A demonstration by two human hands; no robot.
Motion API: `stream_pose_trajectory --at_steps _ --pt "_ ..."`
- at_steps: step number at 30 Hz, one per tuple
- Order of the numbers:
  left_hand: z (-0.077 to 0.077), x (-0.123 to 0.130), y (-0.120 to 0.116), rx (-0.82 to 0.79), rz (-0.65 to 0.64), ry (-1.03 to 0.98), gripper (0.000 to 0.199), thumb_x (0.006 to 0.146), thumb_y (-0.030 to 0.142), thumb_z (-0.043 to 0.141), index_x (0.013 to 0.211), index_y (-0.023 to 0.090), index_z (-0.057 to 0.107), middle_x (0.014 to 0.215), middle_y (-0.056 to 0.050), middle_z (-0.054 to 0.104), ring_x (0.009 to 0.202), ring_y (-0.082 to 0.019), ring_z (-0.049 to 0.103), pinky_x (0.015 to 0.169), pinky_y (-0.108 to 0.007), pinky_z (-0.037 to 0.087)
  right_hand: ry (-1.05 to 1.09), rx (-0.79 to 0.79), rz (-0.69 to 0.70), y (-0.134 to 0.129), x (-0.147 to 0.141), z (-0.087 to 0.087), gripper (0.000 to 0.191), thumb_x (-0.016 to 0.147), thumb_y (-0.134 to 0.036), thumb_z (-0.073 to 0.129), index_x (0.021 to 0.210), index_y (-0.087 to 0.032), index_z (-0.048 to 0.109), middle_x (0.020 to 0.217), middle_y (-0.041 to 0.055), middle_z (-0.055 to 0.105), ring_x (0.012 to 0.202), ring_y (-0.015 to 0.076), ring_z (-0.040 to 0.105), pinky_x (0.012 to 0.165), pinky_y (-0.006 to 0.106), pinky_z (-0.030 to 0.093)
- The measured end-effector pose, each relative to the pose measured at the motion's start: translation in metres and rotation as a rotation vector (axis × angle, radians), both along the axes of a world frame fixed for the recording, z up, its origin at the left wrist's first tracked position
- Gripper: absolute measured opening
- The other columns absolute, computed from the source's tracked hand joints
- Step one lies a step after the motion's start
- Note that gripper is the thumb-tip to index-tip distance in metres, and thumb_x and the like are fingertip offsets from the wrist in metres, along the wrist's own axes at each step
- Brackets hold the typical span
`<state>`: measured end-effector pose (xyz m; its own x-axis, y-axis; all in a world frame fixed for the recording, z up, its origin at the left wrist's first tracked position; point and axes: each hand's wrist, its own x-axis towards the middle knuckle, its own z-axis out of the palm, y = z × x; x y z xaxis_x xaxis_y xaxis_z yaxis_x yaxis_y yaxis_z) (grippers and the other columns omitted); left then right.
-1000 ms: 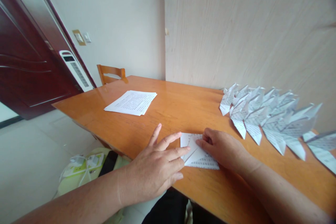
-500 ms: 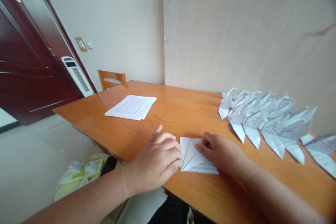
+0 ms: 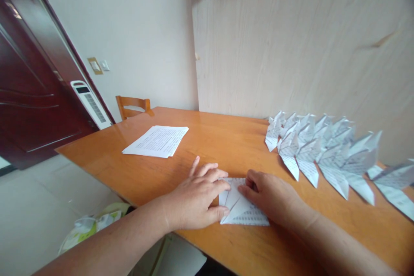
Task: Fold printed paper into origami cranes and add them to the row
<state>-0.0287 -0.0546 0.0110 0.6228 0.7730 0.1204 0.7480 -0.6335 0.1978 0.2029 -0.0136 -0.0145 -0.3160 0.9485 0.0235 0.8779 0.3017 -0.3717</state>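
A folded sheet of printed paper [image 3: 244, 211] lies flat near the table's front edge, with creased flaps meeting toward its lower left corner. My left hand [image 3: 203, 196] is open, fingers spread, and its fingertips touch the paper's left side. On the upper right part of the paper rests my right hand [image 3: 270, 189], its fingers curled and its thumb and forefinger pinching or pressing the sheet. The palm side of the right hand is hidden.
A stack of printed sheets [image 3: 157, 141] lies at the left of the wooden table [image 3: 213, 133]. Several folded paper figures [image 3: 333, 151] stand in rows at the right. A chair [image 3: 132, 105] is behind the far left edge, near the wall.
My left hand has spread its fingers and moved onto the left edge of the folded paper. My right hand stays on the paper. The camera view has shifted slightly.
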Motion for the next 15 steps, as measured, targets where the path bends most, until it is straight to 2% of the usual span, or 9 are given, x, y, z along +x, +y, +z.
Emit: stream_pose_trajectory --at_steps 7,15 --pt "0.008 -0.002 0.011 -0.028 -0.053 0.088 0.053 0.086 0.054 0.063 0.134 0.031 0.055 0.155 -0.006 0.041 0.15 -0.038 0.018 0.116 -0.071 -0.001 -0.003 0.006 0.009 -0.001 -0.001 -0.001 0.019 0.089 -0.039 0.056 0.079 -0.023 0.059 0.075 0.0019 0.069 0.066 0.0172 0.06 0.055 0.028 0.024" --pt "0.012 -0.003 0.024 -0.059 -0.085 0.131 0.066 0.082 0.064 0.063 0.138 0.031 0.052 0.158 -0.007 0.037 0.15 -0.04 0.015 0.115 -0.072 0.0 0.025 0.009 0.004 -0.002 -0.002 0.001 0.02 0.089 -0.039 0.056 0.077 -0.023 0.058 0.075 0.0023 0.069 0.066 0.0175 0.059 0.056 0.028 0.025"
